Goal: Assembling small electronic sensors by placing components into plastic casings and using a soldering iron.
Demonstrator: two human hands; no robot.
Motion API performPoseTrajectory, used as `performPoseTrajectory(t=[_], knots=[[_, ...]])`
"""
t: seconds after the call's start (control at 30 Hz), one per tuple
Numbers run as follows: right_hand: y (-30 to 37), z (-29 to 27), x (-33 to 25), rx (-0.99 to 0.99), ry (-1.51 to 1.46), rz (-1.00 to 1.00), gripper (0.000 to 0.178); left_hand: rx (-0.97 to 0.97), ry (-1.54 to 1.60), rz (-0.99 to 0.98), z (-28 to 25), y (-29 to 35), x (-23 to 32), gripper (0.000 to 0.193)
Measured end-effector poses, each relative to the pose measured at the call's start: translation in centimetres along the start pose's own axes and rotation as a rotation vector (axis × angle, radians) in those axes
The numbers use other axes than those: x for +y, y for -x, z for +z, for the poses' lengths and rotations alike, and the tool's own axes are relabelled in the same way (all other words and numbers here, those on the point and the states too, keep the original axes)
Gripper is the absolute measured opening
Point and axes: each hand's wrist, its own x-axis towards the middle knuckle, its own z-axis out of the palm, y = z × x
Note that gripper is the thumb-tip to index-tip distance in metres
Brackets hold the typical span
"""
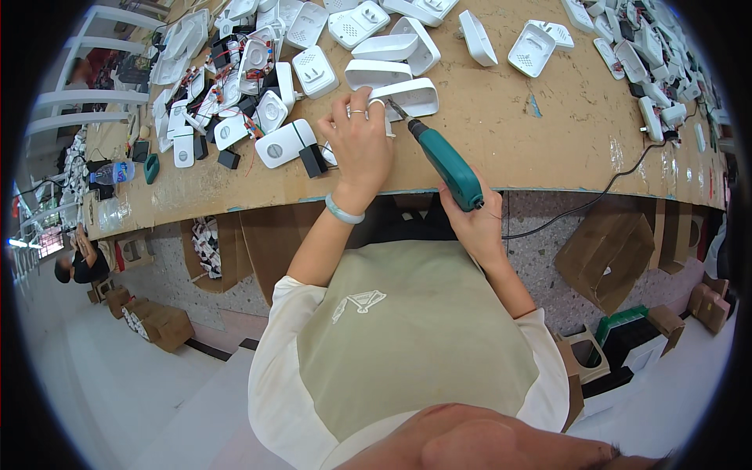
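My right hand point(479, 219) is wrapped round the rear of a green electric screwdriver point(445, 159). The tool slants up and to the left, and its bit ends at a white plastic housing point(419, 97), close to my left fingertips. My left hand point(360, 145), with a ring and a pale bangle, is closed at the housing's left end; its fingers partly hide what they grip. Just beyond lies another open white shell point(377, 74). By my left wrist are a small black block point(313, 160) and a white housing with a round dial point(285, 143).
Loose white housings, black blocks and wired parts make a heap point(235, 86) on the left of the cardboard-covered table point(501, 149). Another pile point(650, 63) fills the far right. A black cable point(603, 192) crosses the front edge. Cartons point(607, 251) stand below.
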Motion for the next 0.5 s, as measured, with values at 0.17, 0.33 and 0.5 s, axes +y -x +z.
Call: performPoseTrajectory(t=[0.17, 0.33, 0.5], knots=[[0.2, -0.2, 0.8, -0.030, 0.030, -0.013, 0.020, -0.015, -0.001, 0.001, -0.1, 0.0, 0.0, 0.034], [0.2, -0.1, 0.3, -0.035, 0.017, 0.009, 0.020, -0.012, -0.007, 0.001, 0.0, 0.0, 0.0, 0.034], [0.3, -0.2, -0.2, -0.007, -0.027, 0.027, 0.020, -0.009, 0.003, -0.002, -0.1, -0.1, 0.1, 0.035]])
